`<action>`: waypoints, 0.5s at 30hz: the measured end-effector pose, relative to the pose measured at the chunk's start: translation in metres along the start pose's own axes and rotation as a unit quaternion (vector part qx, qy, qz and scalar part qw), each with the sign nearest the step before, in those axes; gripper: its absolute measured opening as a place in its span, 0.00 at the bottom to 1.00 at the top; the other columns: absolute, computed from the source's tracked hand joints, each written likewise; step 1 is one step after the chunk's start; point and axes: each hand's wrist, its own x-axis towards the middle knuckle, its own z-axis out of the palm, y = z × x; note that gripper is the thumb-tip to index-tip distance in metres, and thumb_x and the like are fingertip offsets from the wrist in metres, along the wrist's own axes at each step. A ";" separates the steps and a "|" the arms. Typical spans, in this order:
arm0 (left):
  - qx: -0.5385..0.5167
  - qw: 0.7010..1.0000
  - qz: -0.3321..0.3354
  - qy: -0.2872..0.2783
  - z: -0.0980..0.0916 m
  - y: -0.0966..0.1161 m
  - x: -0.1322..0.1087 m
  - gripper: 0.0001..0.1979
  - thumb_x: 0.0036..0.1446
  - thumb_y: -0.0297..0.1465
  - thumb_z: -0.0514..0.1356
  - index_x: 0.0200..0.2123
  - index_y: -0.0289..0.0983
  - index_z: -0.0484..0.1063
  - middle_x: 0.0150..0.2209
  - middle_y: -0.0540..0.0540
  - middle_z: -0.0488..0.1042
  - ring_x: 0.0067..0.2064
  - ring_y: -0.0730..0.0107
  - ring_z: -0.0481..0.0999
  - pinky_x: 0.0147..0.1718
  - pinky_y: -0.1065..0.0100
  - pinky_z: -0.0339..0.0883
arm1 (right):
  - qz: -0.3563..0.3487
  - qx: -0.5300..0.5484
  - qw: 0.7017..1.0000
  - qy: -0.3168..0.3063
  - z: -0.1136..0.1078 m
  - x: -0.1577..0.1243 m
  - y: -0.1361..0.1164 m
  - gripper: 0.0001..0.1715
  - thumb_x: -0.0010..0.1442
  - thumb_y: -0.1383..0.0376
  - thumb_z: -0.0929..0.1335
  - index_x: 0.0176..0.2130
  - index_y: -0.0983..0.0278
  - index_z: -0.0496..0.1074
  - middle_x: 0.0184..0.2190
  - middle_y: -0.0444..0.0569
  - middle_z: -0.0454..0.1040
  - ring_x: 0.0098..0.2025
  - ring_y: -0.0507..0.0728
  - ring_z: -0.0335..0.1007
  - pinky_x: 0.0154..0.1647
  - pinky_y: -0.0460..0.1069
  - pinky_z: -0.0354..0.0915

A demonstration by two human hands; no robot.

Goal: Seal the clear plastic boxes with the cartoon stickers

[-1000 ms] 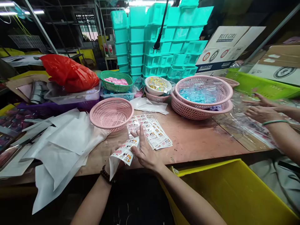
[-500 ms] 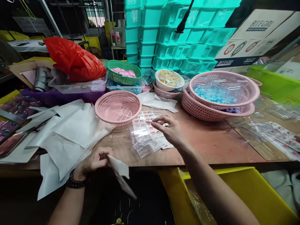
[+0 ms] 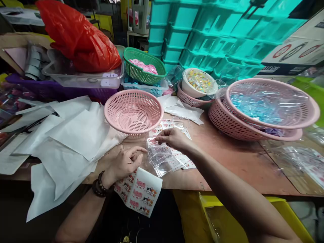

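Note:
My left hand rests at the table's front edge, fingers curled, holding a sticker sheet that hangs down over the edge. My right hand reaches over a pile of small clear plastic bags and pinches at the top one, fingers closed. Under and behind the bags lie printed sticker cards spread on the brown tabletop. An empty pink basket stands just behind both hands.
White paper sheets cover the table's left. Two stacked pink baskets with blue pieces stand at the right, a white bowl and green basket behind. A red bag sits on a clear tray. A yellow bin is below.
My left hand came up from below the edge to the tabletop with the sticker sheet. My right hand drew back toward me onto the clear bags. The view moved closer and lower.

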 end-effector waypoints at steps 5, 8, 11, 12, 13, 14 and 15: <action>0.060 0.998 0.010 0.026 0.005 -0.001 0.006 0.16 0.60 0.30 0.57 0.49 0.36 0.78 0.18 0.57 0.60 0.20 0.75 0.60 0.25 0.71 0.57 | -0.006 -0.002 1.000 0.004 -0.001 0.004 0.009 0.14 0.48 0.57 0.75 0.22 0.64 0.77 0.19 0.46 0.75 0.19 0.48 0.56 0.21 0.47 0.49; 0.063 0.998 0.013 0.025 0.007 -0.004 0.007 0.17 0.60 0.31 0.57 0.50 0.36 0.78 0.18 0.56 0.61 0.20 0.75 0.61 0.25 0.71 0.57 | -0.006 0.004 1.000 -0.003 -0.002 0.007 0.013 0.12 0.48 0.58 0.76 0.23 0.64 0.78 0.22 0.47 0.78 0.21 0.49 0.62 0.23 0.48 0.53; 0.058 0.998 0.019 0.023 0.008 -0.007 0.008 0.17 0.60 0.32 0.57 0.50 0.36 0.78 0.18 0.56 0.60 0.20 0.76 0.60 0.24 0.72 0.56 | -0.007 0.000 1.000 -0.006 -0.002 0.007 0.013 0.12 0.48 0.58 0.76 0.23 0.64 0.78 0.22 0.48 0.78 0.23 0.51 0.65 0.25 0.48 0.56; 0.057 0.998 0.022 0.024 0.008 -0.008 0.008 0.17 0.60 0.32 0.57 0.50 0.36 0.79 0.18 0.57 0.60 0.20 0.76 0.60 0.23 0.72 0.56 | -0.007 -0.002 1.000 -0.006 -0.002 0.007 0.012 0.12 0.49 0.58 0.76 0.23 0.63 0.78 0.22 0.48 0.78 0.23 0.51 0.65 0.25 0.48 0.56; 0.058 0.998 0.023 0.026 0.009 -0.009 0.008 0.17 0.60 0.32 0.58 0.50 0.36 0.79 0.18 0.57 0.60 0.19 0.76 0.60 0.23 0.72 0.56 | -0.006 -0.003 1.000 -0.005 -0.002 0.007 0.012 0.12 0.49 0.58 0.76 0.23 0.63 0.78 0.22 0.48 0.79 0.23 0.51 0.65 0.25 0.48 0.56; 0.059 0.998 0.024 0.029 0.009 -0.010 0.008 0.17 0.60 0.32 0.58 0.51 0.36 0.79 0.18 0.57 0.60 0.19 0.76 0.60 0.23 0.72 0.56 | -0.003 -0.005 1.000 -0.003 -0.002 0.007 0.011 0.12 0.49 0.58 0.76 0.23 0.63 0.78 0.22 0.48 0.79 0.23 0.51 0.65 0.25 0.49 0.56; 0.062 0.997 0.025 0.033 0.009 -0.010 0.008 0.17 0.60 0.32 0.58 0.51 0.36 0.79 0.17 0.57 0.60 0.19 0.76 0.60 0.24 0.72 0.57 | 0.002 -0.008 1.000 -0.001 -0.002 0.006 0.010 0.12 0.49 0.58 0.76 0.23 0.63 0.78 0.22 0.48 0.79 0.23 0.51 0.65 0.25 0.48 0.56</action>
